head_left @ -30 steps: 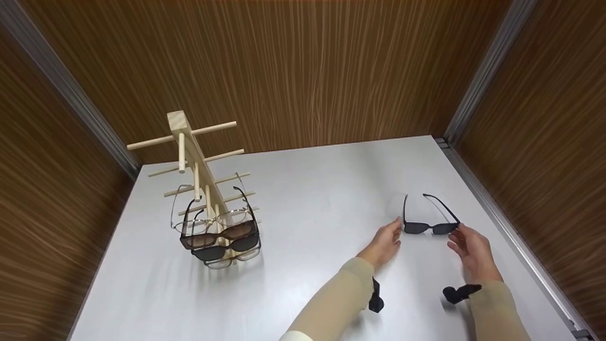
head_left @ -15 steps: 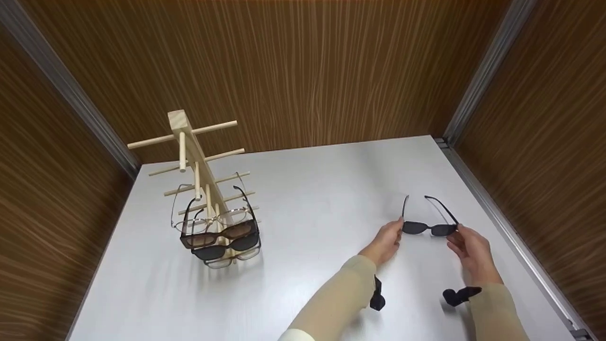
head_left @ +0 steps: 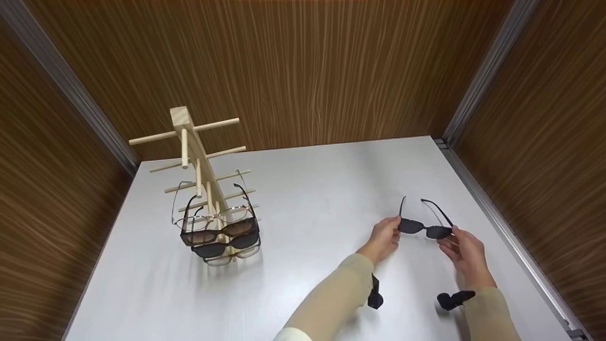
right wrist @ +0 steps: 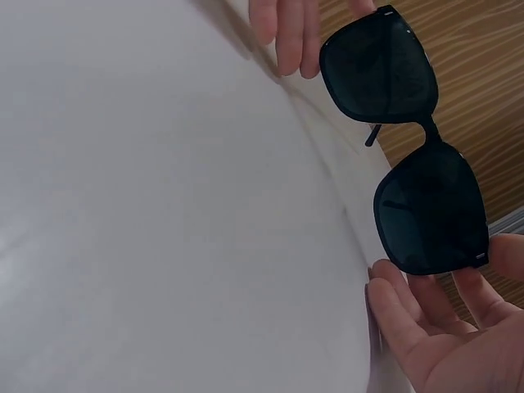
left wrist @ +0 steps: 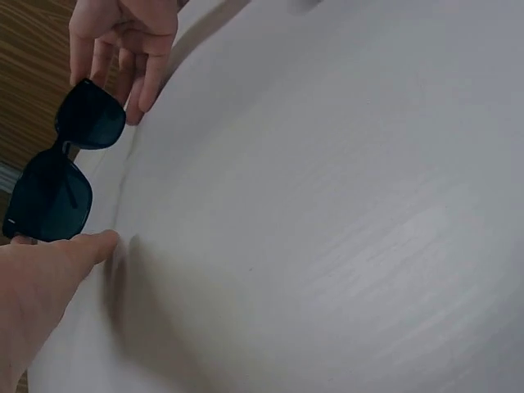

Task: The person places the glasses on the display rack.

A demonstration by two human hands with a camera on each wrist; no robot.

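A pair of black sunglasses [head_left: 410,226] with dark lenses and unfolded temples is held between both hands at the right of the table. My left hand [head_left: 382,238] pinches the frame at its left hinge corner. At the opposite corner, my right hand [head_left: 466,251] grips the frame between thumb and fingers, its other fingers spread below the lens. In the right wrist view the lenses of the sunglasses [right wrist: 430,209] face the camera, with the right thumb and fingers at the lower corner. The left wrist view has the sunglasses [left wrist: 49,196] at its left edge.
A wooden display stand [head_left: 203,166] with side pegs stands at the left. On it hang several glasses, including brown-lensed sunglasses [head_left: 240,228] and wire-framed glasses [head_left: 181,221]. Wood-grain panels [head_left: 303,71] enclose the back and sides of the white table [head_left: 303,213].
My left fingers have closed on the left corner of the sunglasses. Both hands have shifted slightly left with them, and the frame now slants, its left end higher in the head view.
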